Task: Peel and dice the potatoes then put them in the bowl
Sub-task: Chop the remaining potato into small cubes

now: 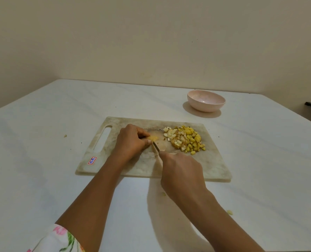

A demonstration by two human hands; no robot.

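On cutting board point(211, 166) corner: sticker point(92, 160) reads "10A".

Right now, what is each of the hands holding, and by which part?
Left hand pins the potato piece, fingers curled over its left end. Right hand grips the knife by the handle, hidden in the fist; only its blade shows.

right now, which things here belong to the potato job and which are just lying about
In the job: yellow potato piece held by left hand, thin knife in right hand, diced potato pile, marbled cutting board, round pink bowl.
Lying about: small scraps on white table.
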